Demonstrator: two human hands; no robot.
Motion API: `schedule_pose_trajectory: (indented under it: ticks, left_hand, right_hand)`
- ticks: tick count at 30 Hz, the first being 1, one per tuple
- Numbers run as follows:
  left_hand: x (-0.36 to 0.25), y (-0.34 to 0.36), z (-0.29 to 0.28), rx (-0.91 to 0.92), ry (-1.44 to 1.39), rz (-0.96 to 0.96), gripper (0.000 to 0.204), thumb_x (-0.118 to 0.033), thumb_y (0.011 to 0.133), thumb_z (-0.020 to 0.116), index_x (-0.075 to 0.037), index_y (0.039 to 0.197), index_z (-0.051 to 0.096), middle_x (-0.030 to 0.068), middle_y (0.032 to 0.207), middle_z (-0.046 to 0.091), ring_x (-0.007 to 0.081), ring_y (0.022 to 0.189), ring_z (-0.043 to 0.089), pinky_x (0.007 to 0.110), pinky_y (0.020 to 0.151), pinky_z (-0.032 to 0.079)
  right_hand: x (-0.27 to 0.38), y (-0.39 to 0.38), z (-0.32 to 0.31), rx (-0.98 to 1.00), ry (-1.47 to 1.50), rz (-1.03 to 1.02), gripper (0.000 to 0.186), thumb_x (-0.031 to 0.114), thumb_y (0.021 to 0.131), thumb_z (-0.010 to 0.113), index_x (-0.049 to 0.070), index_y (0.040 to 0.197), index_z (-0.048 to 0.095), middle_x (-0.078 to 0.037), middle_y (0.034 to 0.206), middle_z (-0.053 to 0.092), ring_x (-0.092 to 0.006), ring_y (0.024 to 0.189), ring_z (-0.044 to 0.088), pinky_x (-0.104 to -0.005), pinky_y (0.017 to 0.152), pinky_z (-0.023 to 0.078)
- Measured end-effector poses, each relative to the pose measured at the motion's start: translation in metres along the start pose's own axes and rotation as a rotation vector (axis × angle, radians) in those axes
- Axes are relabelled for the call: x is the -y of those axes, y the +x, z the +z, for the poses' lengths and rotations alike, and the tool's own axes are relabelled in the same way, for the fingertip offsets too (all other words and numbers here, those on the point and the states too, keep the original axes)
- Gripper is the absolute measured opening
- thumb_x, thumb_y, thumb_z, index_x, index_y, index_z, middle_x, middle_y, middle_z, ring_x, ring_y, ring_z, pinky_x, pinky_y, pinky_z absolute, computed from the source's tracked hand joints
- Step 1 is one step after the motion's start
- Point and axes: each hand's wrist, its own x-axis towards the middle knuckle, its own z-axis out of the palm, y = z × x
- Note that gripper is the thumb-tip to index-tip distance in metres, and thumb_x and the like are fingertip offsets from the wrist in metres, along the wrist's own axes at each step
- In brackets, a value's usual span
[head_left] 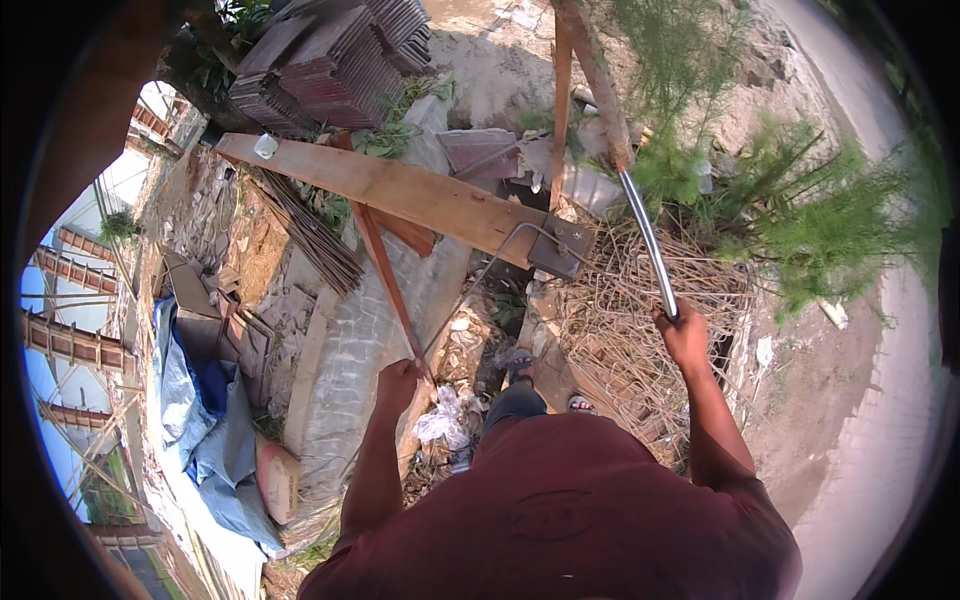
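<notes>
I have the two hands well apart: the left hand is fisted, apparently around a thin grey metal rod, while the right hand is wrapped round the near end of a shiny silver metal pipe. The rod runs up to a dark rectangular metal plate at the end of a long brown wooden plank, curving over there like a hook. I judge that one bend done; the stretch toward the fist remains straight. Whether more bends are left, I can't tell.
</notes>
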Motion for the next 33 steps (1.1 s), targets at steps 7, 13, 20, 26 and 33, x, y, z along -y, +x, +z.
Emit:
schedule_pose_trajectory:
  ticks: [7, 13, 20, 26, 33]
  left_hand:
    - [-0.001, 0.045, -0.04, 0.378, -0.094, -0.15, 0.036, -0.03, 0.092, 0.053, -0.001, 0.072, 0.059, 0.0029, 0.057, 0.052, 0.0115, 0.053, 0.046, 0.03, 0.052, 0.038]
    - [0.003, 0.058, -0.047, 0.482, -0.271, -0.2, 0.034, -0.027, 0.094, 0.051, -0.002, 0.073, 0.057, 0.0006, 0.055, 0.047, 0.0093, 0.049, 0.04, 0.027, 0.047, 0.033]
    - [-0.03, 0.096, -0.032, 0.661, -0.568, -0.206, 0.033, -0.033, 0.095, 0.048, -0.003, 0.085, 0.059, 0.0023, 0.056, 0.051, 0.0096, 0.043, 0.045, 0.025, 0.041, 0.035]
    - [-0.136, 0.168, 0.026, 0.552, -0.451, 0.026, 0.04, -0.037, 0.093, 0.05, 0.001, 0.087, 0.06, 0.0028, 0.056, 0.051, 0.01, 0.045, 0.046, 0.025, 0.042, 0.036]
    - [-0.143, 0.185, 0.053, 0.454, -0.333, 0.162, 0.039, -0.031, 0.093, 0.051, 0.001, 0.074, 0.06, 0.0014, 0.05, 0.044, 0.0096, 0.044, 0.04, 0.028, 0.044, 0.032]
  right_hand:
    - [0.043, 0.001, 0.001, 0.048, -0.091, 0.135, 0.033, 0.029, 0.077, 0.069, 0.0, 0.077, 0.054, -0.009, 0.057, 0.051, -0.0177, 0.053, 0.046, -0.0346, 0.052, 0.039]
    - [0.033, 0.011, 0.014, 0.085, 0.01, 0.169, 0.027, 0.023, 0.078, 0.068, 0.003, 0.073, 0.051, -0.001, 0.057, 0.046, -0.0104, 0.054, 0.039, -0.0287, 0.049, 0.033]
    - [0.054, 0.012, 0.015, 0.076, -0.047, 0.193, 0.028, 0.025, 0.077, 0.068, 0.002, 0.072, 0.052, -0.003, 0.054, 0.048, -0.0125, 0.05, 0.041, -0.0309, 0.047, 0.034]
    - [0.03, 0.013, 0.018, 0.021, -0.129, 0.132, 0.031, 0.03, 0.077, 0.068, 0.002, 0.074, 0.055, -0.002, 0.053, 0.048, -0.0132, 0.05, 0.042, -0.0321, 0.047, 0.034]
    - [0.029, 0.007, -0.002, 0.056, -0.112, 0.004, 0.031, 0.03, 0.08, 0.067, 0.002, 0.077, 0.054, -0.008, 0.056, 0.051, -0.0158, 0.052, 0.046, -0.0339, 0.049, 0.037]
